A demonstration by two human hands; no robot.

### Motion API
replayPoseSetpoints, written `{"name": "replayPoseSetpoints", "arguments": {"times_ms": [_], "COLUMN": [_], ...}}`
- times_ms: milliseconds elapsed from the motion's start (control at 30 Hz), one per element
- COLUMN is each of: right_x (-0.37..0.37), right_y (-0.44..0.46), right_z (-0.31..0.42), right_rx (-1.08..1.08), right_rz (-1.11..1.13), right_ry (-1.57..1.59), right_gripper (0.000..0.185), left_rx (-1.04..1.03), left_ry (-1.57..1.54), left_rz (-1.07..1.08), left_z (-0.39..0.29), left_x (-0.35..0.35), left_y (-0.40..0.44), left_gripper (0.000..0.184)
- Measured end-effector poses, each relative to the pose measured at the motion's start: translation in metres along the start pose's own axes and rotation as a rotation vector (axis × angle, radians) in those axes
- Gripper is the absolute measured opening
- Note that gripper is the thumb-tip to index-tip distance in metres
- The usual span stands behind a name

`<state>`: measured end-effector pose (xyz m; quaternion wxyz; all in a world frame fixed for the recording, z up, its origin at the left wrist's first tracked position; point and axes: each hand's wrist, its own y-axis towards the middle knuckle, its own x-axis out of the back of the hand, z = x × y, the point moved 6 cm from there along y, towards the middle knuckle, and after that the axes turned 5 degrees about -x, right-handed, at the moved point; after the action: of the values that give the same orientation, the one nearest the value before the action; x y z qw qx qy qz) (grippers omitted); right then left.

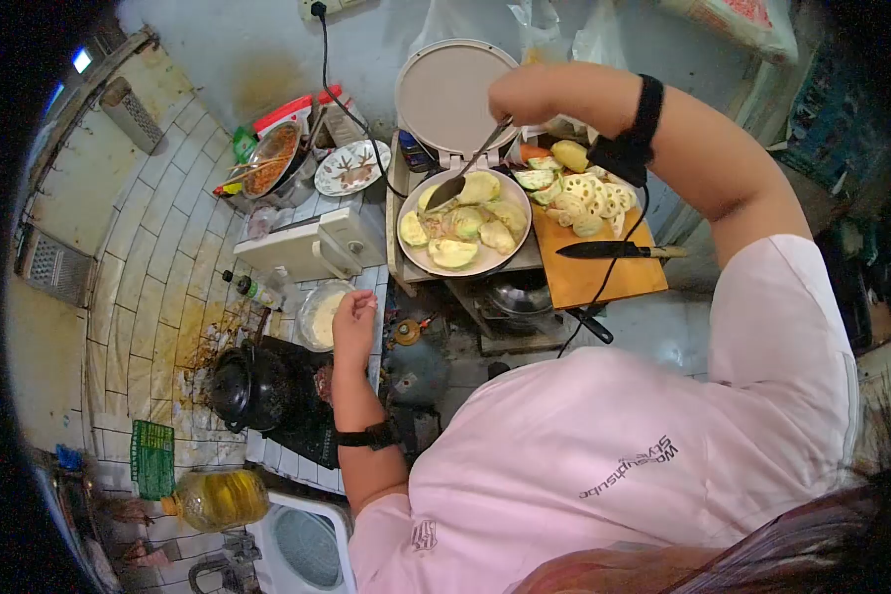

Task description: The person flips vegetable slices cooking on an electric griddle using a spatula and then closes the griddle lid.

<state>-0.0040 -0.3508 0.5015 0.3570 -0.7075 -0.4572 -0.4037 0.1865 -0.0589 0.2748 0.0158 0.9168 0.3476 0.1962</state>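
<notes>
My right hand [521, 95] is closed around the handle of a metal spatula [446, 193], its blade down among the food. Under the blade, pale yellow battered pieces [453, 253] lie in the round electric griddle [416, 263]. The griddle's lid [455, 94] stands raised behind the pan. My left hand [356, 309] is held with its fingers curled, and nothing shows in them. Below and beside that hand is a bowl [307, 332] of pale batter; whether they touch I cannot tell.
Right of the griddle, a cutting board [604, 280] bears a knife [604, 250], sliced lotus root [589, 196] and other vegetables. Leftward are a patterned plate [349, 168], a pan of shredded food [270, 163], a black pot [243, 386] and an oil jug [218, 500]. A black cord [339, 94] hangs near the griddle.
</notes>
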Motion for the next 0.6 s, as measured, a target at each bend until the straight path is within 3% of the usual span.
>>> {"name": "replayPoseSetpoints", "arguments": {"times_ms": [67, 233, 433, 600], "right_x": [-0.005, -0.001, -0.039, -0.030], "right_y": [-0.008, -0.047, -0.030, -0.032], "right_z": [-0.020, -0.045, -0.053, -0.044], "right_rx": [0.001, -0.189, -0.086, -0.185], "right_rz": [0.000, 0.068, -0.065, 0.034], "right_ry": [0.040, 0.573, 0.404, 0.472], "right_gripper": [0.009, 0.019, 0.025, 0.024], "left_rx": [-0.017, -0.030, -0.005, -0.050], "left_ry": [0.007, -0.086, -0.015, -0.025], "left_rz": [0.020, 0.068, 0.143, 0.122], "left_z": [-0.001, -0.002, -0.006, 0.001], "left_x": [-0.006, -0.031, -0.051, -0.055], "left_y": [0.007, 0.018, 0.024, 0.026], "left_gripper": [0.018, 0.019, 0.018, 0.016]}}
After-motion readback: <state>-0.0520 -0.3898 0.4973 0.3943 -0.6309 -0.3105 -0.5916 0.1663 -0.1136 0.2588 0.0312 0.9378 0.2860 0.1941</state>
